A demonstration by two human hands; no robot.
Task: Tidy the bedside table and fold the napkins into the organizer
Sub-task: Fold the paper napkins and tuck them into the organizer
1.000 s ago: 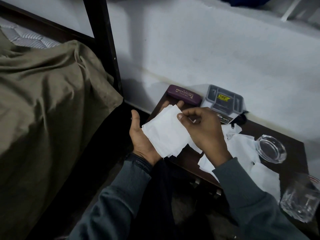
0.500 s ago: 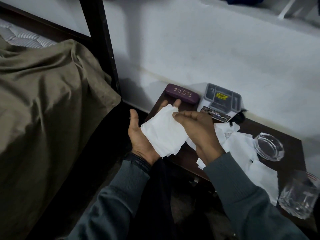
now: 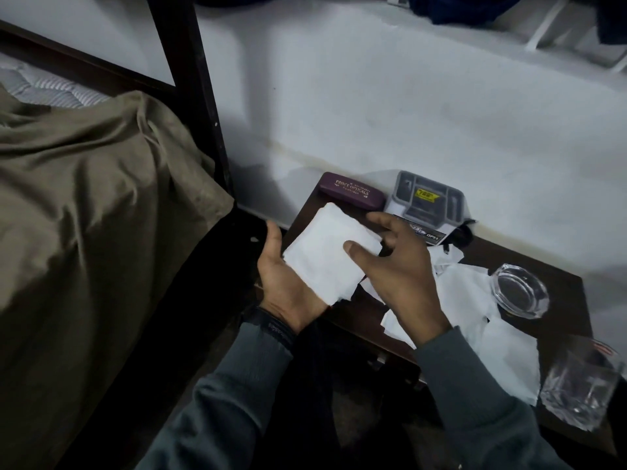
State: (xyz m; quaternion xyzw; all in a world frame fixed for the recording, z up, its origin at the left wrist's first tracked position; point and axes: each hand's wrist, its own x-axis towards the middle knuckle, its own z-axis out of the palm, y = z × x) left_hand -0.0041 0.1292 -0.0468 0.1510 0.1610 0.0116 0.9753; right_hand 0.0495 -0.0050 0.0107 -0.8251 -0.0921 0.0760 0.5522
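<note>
My left hand [image 3: 281,286] lies palm up under a folded white napkin [image 3: 325,256] and carries it, thumb standing free at the left. My right hand [image 3: 403,276] has its thumb on the napkin's right corner, which sits between thumb and curled fingers. Both hands are over the left end of the dark bedside table [image 3: 563,320]. A grey organizer [image 3: 427,198] with several compartments and a yellow sticker stands at the table's back, against the wall. Several loose white napkins [image 3: 464,293] lie spread on the table to the right of my hands.
A purple glasses case [image 3: 353,195] lies at the back left of the table, beside the organizer. A glass ashtray [image 3: 519,290] sits on the napkins, a glass tumbler [image 3: 580,388] at the front right corner. A bed with an olive blanket [image 3: 101,232] and dark post [image 3: 196,96] fills the left.
My right hand has slid from the napkin's top edge down to its right corner, fingers more spread. The napkin now lies flatter on my left palm.
</note>
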